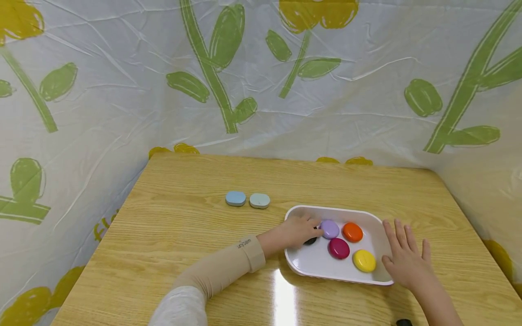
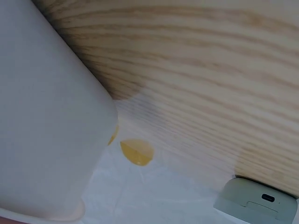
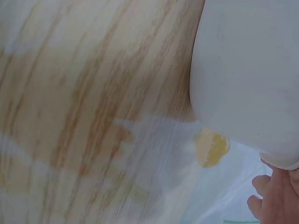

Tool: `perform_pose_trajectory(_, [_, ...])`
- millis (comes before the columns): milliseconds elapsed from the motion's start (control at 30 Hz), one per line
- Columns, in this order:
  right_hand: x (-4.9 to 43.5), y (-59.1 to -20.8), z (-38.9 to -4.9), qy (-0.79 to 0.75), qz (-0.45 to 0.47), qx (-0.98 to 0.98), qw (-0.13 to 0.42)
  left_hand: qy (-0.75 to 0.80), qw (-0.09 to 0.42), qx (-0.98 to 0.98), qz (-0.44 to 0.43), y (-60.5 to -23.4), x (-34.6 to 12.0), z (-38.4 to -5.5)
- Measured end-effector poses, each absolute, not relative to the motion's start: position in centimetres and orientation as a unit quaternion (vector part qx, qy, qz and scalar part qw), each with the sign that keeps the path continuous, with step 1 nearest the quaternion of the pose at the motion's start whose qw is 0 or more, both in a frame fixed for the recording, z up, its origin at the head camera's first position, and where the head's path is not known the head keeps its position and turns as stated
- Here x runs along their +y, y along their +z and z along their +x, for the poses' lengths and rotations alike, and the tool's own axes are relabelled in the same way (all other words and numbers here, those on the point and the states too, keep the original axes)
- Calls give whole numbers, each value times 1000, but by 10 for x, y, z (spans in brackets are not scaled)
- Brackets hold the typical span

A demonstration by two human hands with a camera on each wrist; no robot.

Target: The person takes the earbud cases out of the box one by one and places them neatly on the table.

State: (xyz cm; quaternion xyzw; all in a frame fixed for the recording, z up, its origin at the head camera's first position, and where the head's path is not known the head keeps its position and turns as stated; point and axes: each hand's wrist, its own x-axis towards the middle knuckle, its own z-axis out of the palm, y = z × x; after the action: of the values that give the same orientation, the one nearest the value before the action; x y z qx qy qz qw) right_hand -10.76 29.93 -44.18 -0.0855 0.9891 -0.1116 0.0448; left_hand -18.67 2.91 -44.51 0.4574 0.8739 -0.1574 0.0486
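Note:
A white tray [image 1: 303,267] holds several glossy round pieces: lilac [image 1: 329,229], orange [image 1: 352,232], magenta [image 1: 339,248] and yellow [image 1: 364,261]. My left hand [image 1: 297,232] reaches over its left end, blurred, covering most of a black round piece [image 1: 311,241]. The fingertips lie beside the lilac piece; whether they grip the black one is unclear. At the right end, my right hand [image 1: 408,258] rests by the rim with fingers spread. In the right wrist view, fingers [image 3: 275,196] meet the edge of the tray [image 3: 247,74].
Left of the tray, a light blue oval case [image 1: 235,198] and a pale green oval case [image 1: 259,200] sit side by side. The green case [image 2: 257,200] shows a charging port. A black object [image 1: 403,322] lies at the front edge of view. Flower-printed sheeting [image 1: 285,113] encloses the wooden table [image 1: 183,217].

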Motion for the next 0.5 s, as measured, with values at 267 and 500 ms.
perform_pose_trajectory(267, [299,-442,-108,-114,-84,989,46,-144,61,879,450,-445,30,-187])
perform_pose_trajectory(500, [299,-441,-108,-115,-81,989,53,-115,50,881,457,-443,27,-191])
